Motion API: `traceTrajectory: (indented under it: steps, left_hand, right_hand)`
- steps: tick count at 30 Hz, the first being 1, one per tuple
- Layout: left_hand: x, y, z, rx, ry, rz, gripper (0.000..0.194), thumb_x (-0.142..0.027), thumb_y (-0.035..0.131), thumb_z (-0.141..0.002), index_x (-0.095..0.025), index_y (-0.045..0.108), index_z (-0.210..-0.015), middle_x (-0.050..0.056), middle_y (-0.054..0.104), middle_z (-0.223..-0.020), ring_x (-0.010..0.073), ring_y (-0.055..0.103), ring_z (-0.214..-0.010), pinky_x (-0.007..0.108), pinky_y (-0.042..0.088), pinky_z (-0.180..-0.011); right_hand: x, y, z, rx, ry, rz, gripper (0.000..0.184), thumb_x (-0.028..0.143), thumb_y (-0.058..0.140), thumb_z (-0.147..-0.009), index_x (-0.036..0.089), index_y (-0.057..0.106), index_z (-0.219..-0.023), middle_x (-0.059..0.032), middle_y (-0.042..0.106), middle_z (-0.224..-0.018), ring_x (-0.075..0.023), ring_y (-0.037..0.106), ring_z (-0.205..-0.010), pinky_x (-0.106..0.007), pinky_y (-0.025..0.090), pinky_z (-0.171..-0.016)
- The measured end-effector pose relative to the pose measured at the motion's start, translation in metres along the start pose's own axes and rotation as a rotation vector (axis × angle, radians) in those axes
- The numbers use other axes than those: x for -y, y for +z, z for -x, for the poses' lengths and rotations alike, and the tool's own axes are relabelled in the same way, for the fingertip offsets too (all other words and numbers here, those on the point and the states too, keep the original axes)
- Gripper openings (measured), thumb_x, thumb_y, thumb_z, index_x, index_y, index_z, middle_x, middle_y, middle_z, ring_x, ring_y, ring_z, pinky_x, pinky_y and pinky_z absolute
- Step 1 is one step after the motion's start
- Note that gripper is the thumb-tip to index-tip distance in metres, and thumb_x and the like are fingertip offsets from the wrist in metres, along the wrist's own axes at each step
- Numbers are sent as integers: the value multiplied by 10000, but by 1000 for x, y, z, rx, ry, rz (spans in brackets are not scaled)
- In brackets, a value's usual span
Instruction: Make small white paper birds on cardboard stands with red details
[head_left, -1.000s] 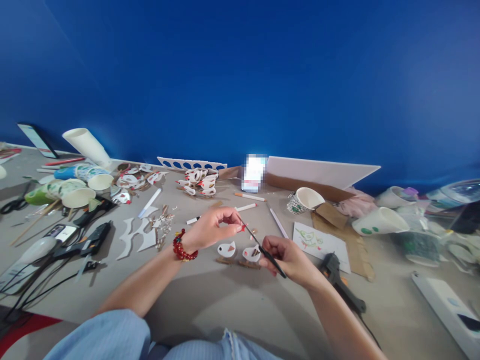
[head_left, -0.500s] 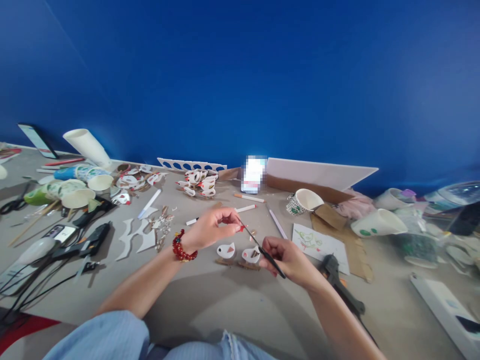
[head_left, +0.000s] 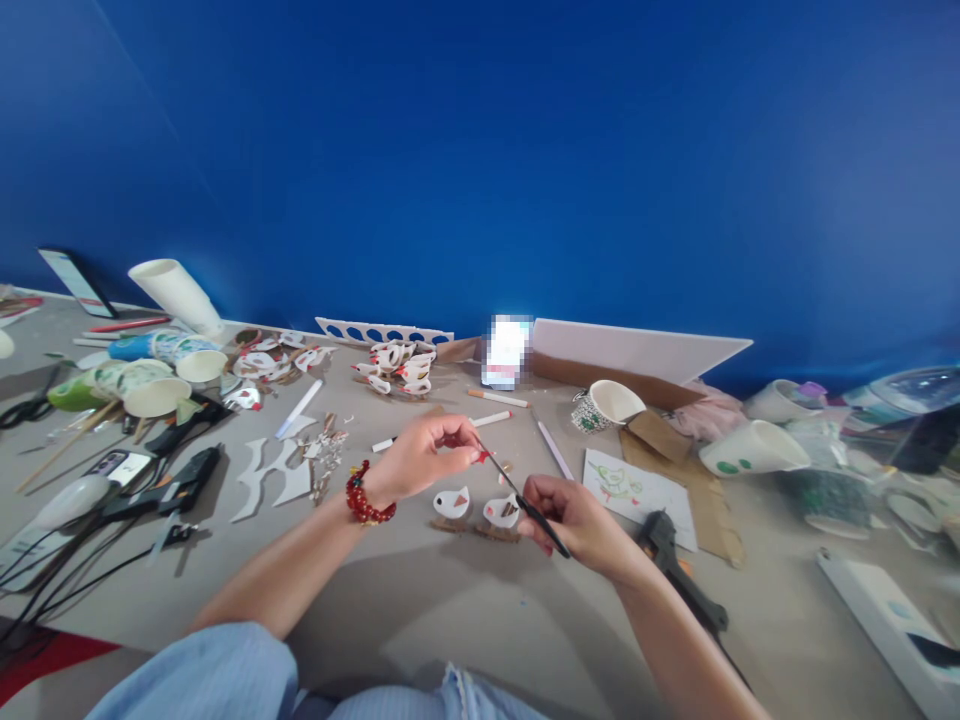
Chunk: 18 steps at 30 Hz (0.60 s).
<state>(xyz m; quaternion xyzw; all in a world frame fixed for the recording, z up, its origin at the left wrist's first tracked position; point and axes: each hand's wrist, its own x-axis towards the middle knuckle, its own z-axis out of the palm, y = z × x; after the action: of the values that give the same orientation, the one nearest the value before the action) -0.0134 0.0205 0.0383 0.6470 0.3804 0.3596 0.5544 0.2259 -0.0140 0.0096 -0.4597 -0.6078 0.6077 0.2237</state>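
Note:
Thumb and fingertips of my left hand [head_left: 435, 450] are pinched together on a small red piece [head_left: 482, 456]. A red bead bracelet circles that wrist. In my right hand [head_left: 559, 515] is a slim tool with a black handle [head_left: 546, 530] and a thin metal end; its exact kind is unclear. The tool's tip reaches the red piece at my left fingertips. Below the hands, a white bird-shaped cutout [head_left: 451, 501] with an eye dot and brown wing stands on a brown base. Beside it is a second bird cutout [head_left: 500, 512], close to my right fingers.
Finished-looking birds [head_left: 397, 365] cluster at the back. A glue gun [head_left: 679, 575] lies right, near a bird drawing [head_left: 616, 485] and a paper cup [head_left: 609, 403]. Another glue gun [head_left: 169, 485], cables and white scraps [head_left: 274, 475] occupy the left. A lit phone [head_left: 506, 352] leans against the wall.
Both hands keep nearly the same pose. The red piece turns slightly and shows more at my left fingertips. The view shifts very little.

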Motion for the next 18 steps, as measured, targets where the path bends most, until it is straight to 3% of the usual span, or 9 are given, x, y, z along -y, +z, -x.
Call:
traceTrajectory:
  steps: [18]
  left_hand:
    - [-2, 1, 2, -21, -6, 24, 73, -217, 592, -797, -148, 616, -795, 30, 629, -804, 138, 565, -766, 240, 426, -713]
  right_hand:
    - [1, 1, 0, 2, -14, 20, 496, 508, 809, -635, 211, 413, -621, 70, 500, -478, -79, 387, -447, -205, 262, -451]
